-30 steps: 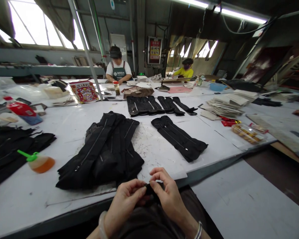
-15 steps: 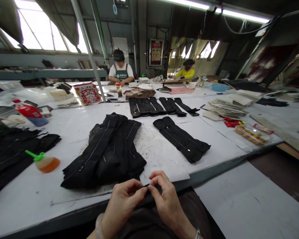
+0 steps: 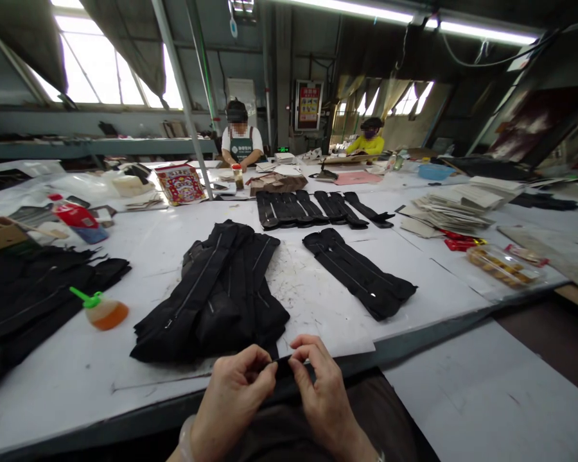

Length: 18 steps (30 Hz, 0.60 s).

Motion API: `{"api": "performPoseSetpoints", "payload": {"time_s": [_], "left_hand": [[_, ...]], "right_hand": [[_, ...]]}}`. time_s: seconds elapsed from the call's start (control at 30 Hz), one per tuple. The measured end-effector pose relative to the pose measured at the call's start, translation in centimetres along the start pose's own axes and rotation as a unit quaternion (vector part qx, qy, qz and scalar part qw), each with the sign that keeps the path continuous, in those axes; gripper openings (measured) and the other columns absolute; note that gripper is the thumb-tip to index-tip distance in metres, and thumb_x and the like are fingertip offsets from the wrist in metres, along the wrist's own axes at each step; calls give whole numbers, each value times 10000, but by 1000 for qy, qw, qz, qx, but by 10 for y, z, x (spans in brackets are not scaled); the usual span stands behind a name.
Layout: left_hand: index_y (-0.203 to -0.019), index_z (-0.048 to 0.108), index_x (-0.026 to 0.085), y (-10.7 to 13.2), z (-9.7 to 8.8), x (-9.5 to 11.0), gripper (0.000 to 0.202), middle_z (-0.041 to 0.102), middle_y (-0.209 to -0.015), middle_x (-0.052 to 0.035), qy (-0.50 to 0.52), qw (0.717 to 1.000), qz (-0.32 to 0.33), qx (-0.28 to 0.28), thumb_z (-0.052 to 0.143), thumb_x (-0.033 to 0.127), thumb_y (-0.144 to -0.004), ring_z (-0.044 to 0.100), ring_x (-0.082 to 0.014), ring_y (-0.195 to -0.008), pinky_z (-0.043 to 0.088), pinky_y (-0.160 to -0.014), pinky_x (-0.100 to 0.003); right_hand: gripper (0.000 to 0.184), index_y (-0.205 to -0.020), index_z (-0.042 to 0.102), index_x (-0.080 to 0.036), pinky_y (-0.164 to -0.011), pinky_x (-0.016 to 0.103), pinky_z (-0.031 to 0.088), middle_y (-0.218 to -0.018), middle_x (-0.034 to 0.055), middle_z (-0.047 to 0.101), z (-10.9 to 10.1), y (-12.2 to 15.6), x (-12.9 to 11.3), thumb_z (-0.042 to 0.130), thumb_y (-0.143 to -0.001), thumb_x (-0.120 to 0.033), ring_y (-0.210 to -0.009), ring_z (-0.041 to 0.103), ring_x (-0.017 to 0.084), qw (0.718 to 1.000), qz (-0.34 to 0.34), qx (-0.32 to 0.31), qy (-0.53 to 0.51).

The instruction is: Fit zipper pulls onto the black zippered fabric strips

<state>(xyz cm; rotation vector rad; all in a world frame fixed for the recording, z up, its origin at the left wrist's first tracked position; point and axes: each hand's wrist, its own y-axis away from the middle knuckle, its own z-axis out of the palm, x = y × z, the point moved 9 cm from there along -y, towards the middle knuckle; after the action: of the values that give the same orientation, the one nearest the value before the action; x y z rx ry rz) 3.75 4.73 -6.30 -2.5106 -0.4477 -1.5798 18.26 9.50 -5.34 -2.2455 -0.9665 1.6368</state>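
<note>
At the table's near edge, my left hand (image 3: 236, 394) pinches a piece of black fabric (image 3: 282, 367) between thumb and forefinger. My right hand (image 3: 320, 388) grips the same fabric a short way to the right, and a small stretch of it shows between the fingertips. The rest of the piece is hidden below the hands or blends with the dark clothing. Just beyond lies a heap of black zippered fabric pieces (image 3: 216, 289). To its right, apart from the hands, rests a single black zippered strip (image 3: 359, 273).
A row of black strips (image 3: 308, 208) lies farther back. On the left stand an oil bottle with a green spout (image 3: 106, 314) and a red-labelled bottle (image 3: 79, 219). Card stacks (image 3: 450, 208) and a clear food box (image 3: 503, 266) sit right. Two people (image 3: 243, 144) work across the table.
My fingertips have moved slightly apart, so more of the black fabric shows between them. Both hands keep their pinch. The whole view has shifted a little, with the table things appearing farther right.
</note>
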Motion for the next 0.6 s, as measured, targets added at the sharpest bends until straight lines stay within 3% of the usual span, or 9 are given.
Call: {"api": "performPoseSetpoints", "payload": {"time_s": [0.2,0.4,0.5,0.6], "left_hand": [[-640,616,179,-1,-7,9,221,500,-518,37,-31,999,26,-6,558,306,-811,470,-112,-464,365,-450,-197],[-770,740,189,5,-3,24,206,698,-649,-11,-88,992,67,-63,559,230,-860,617,-156,-595,423,-579,-220],[-723,746,194,8,8,14,257,728,-664,-23,-104,989,74,-75,537,185,-873,650,-166,-612,426,-600,-230],[-761,749,169,5,15,-16,203,749,-722,-52,-74,995,49,-38,566,176,-850,671,-186,-670,456,-637,-230]], "right_hand": [[114,-801,527,-211,-718,280,510,-840,38,627,5,-6,5,510,-896,-150,-812,621,180,999,25,-12,-22],[138,-798,533,-209,-682,264,499,-804,30,616,12,-6,0,487,-918,-157,-753,615,169,999,-13,-32,-20],[147,-799,542,-206,-672,261,497,-782,25,614,22,0,9,483,-930,-175,-735,614,168,998,4,-57,-38],[132,-836,561,-199,-670,264,502,-769,22,630,36,10,33,486,-943,-211,-722,628,171,994,62,-76,-56]]}}
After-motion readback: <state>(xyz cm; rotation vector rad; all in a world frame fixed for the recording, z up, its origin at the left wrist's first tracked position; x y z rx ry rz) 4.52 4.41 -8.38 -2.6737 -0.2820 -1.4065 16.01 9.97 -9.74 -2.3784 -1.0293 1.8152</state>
